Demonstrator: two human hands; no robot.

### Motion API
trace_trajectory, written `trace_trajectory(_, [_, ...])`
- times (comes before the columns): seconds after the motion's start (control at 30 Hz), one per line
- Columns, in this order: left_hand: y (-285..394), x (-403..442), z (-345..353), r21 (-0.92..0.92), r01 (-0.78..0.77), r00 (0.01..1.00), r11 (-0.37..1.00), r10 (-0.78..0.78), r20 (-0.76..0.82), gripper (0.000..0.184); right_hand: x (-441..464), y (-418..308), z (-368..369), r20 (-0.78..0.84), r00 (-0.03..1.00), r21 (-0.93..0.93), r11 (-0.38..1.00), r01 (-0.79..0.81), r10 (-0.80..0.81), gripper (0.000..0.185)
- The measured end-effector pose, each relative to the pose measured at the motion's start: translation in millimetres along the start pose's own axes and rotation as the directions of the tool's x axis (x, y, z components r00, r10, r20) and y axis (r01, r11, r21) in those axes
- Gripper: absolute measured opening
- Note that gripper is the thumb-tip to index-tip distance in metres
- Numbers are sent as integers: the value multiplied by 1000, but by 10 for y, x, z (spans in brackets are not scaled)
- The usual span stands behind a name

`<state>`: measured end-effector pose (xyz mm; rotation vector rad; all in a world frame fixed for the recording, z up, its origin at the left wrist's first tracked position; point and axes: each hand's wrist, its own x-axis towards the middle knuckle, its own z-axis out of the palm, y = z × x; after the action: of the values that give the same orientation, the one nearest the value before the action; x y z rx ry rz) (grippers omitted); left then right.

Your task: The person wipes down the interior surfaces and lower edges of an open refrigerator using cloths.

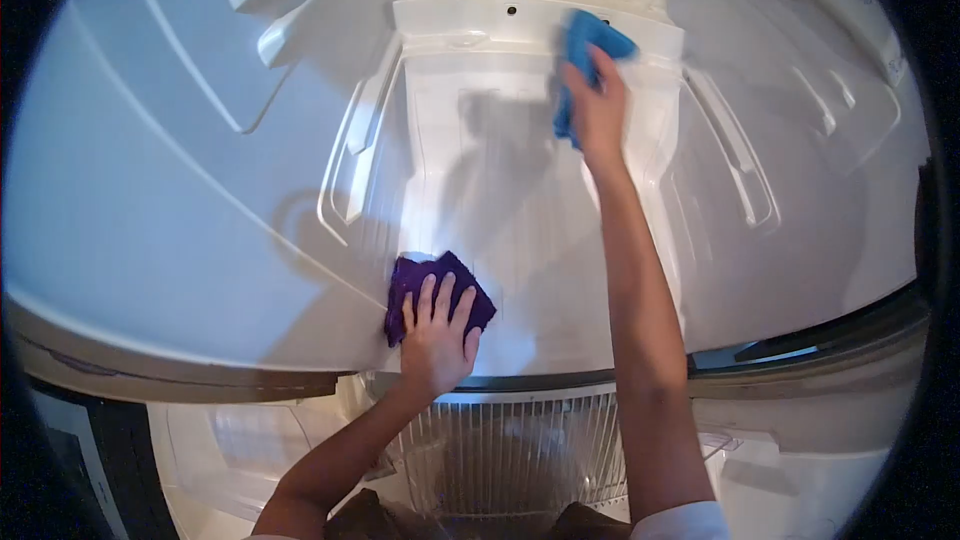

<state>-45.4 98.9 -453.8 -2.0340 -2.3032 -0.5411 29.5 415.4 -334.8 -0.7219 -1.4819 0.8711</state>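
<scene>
My left hand (436, 340) lies flat with fingers spread on a folded purple cloth (468, 285), pressing it against the lower left of a white moulded plastic liner (520, 270). The liner looks like the inside of a refrigerator. Farther up and to the right, my right hand (597, 105) grips a blue cloth (580, 40) at the liner's right side, near a raised ledge (450, 18). The blue cloth is smeared by motion. Part of it is hidden behind my fingers.
Ribbed side walls, the left wall (200, 190) and the right wall (810, 190), flank the recess. A dark edge strip (540, 380) runs along the front. Below it is a clear ribbed bin (520, 450), and a clear plastic part (240, 440) lies at lower left.
</scene>
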Motion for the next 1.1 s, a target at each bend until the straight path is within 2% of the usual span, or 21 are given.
trace_trajectory(0.03, [0,1,-5,-3,6,1000,1000,-6,2,56,65,-38,241,38,993,-357,927,118,-112,40])
trace_trajectory(0.07, [2,11,-13,-5,4,1000,1000,-4,6,56,79,-120,476,118,973,-660,716,228,-200,34])
trace_trajectory(0.13, [16,25,-21,-1,36,999,999,-36,36,55,58,-171,745,308,898,-825,381,417,-315,34])
trace_trajectory(0.17, [22,16,-29,-8,37,999,999,-37,39,55,43,-112,755,312,898,-827,377,418,-311,34])
trace_trajectory(0.23, [16,26,-42,30,50,996,998,-52,68,57,31,1,783,430,654,-656,283,700,-622,37])
trace_trajectory(0.27, [13,22,-37,31,49,997,998,-51,64,57,114,91,703,429,652,-656,281,701,-625,37])
trace_trajectory(0.33, [-18,19,-36,1,39,996,999,-39,74,57,361,227,309,603,555,-643,62,763,-573,37])
trace_trajectory(0.4, [-23,18,-44,-13,44,996,999,-43,80,57,443,245,-1,476,740,-749,222,624,-475,35])
trace_trajectory(0.43, [-14,19,-39,0,53,995,999,-53,87,57,467,242,32,481,736,-746,218,629,-476,35])
trace_trajectory(0.5, [-17,47,-28,14,70,995,997,-71,73,57,563,219,124,40,757,-685,533,496,-653,36])
trace_trajectory(0.57, [-30,35,-25,4,56,996,998,-56,71,56,600,-34,484,116,663,-613,472,634,-739,34])
trace_trajectory(0.63, [-35,43,-62,-43,61,996,997,-58,64,56,607,-229,854,429,463,-552,181,814,-776,35])
trace_trajectory(0.67, [-35,45,-75,-88,65,997,994,-60,55,56,594,-153,1016,500,392,-616,1,788,-773,34])
trace_trajectory(0.8, [-46,45,-103,-135,66,998,989,-63,26,56,956,-280,732,613,616,-639,149,755,-496,25])
trace_trajectory(0.83, [-63,31,-84,-143,52,999,988,-52,4,56,932,-337,577,506,680,-630,311,711,-530,22])
trace_trajectory(0.87, [-71,27,-65,-147,59,998,987,-60,-1,56,981,-390,394,505,759,-713,296,635,-411,23])
trace_trajectory(0.9, [-77,24,-51,-139,59,998,989,-59,6,56,1139,-326,194,470,807,-728,359,584,-358,23])
trace_trajectory(0.93, [-80,25,-46,-129,54,998,990,-53,14,56,1284,-372,-51,452,875,-746,464,477,-173,32])
trace_trajectory(1.0, [-56,40,-38,-98,63,998,993,-63,8,55,1339,-449,-254,384,909,-745,528,409,-162,31])
trace_trajectory(1.07, [-15,47,-27,-74,73,997,995,-72,9,55,1355,-554,-264,-6,992,-775,627,75,-127,31])
trace_trajectory(1.1, [-11,48,-24,-65,86,996,994,-85,18,54,1373,-595,-242,-76,988,-683,728,47,-135,32])
